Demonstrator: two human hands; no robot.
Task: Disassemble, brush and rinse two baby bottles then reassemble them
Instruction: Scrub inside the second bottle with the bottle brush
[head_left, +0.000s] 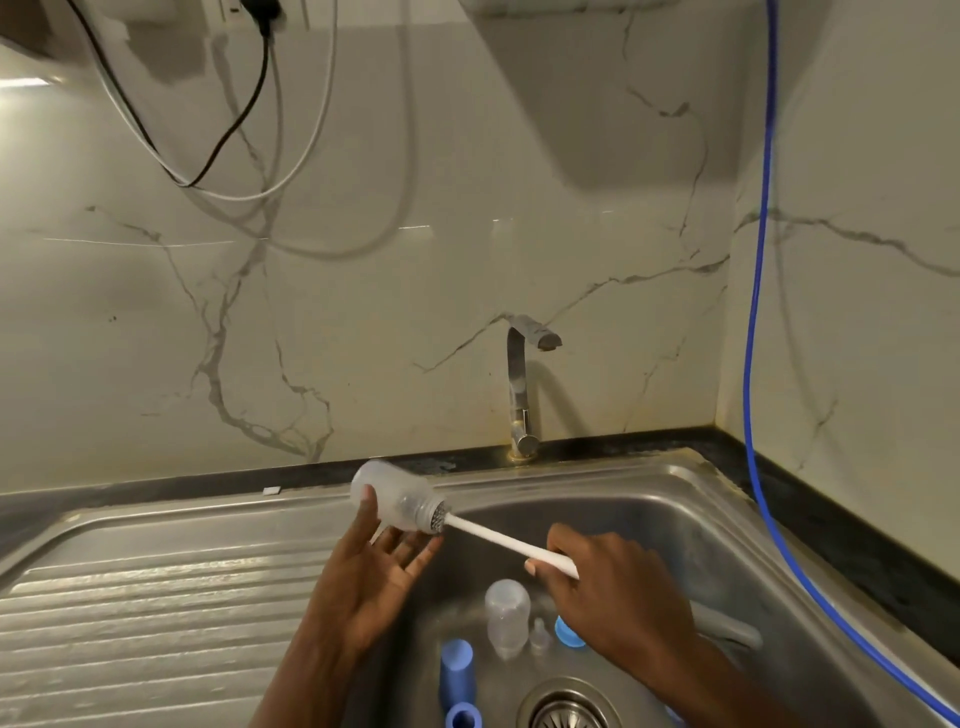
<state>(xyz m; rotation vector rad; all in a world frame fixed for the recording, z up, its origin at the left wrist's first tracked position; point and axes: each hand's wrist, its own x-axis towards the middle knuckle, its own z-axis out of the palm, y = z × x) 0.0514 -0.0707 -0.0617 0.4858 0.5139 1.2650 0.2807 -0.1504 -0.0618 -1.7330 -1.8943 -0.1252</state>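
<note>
My left hand (371, 561) holds a clear baby bottle (397, 496) sideways above the sink's left edge, mouth pointing right. My right hand (608, 587) grips the white handle of a bottle brush (498, 540), whose bristle head sits in the bottle's mouth. A second clear bottle (506, 618) lies in the steel sink (691, 525). Beside it rest a clear teat (540, 634), a blue ring (569, 631) partly hidden by my right hand, a blue cap (457, 675) and another blue ring (463, 716).
The tap (522, 384) stands behind the basin, no water running. The drain (569, 709) is at the basin's front. A ribbed draining board (156, 597) lies left. A blue hose (758, 322) hangs down the right wall; cables hang upper left.
</note>
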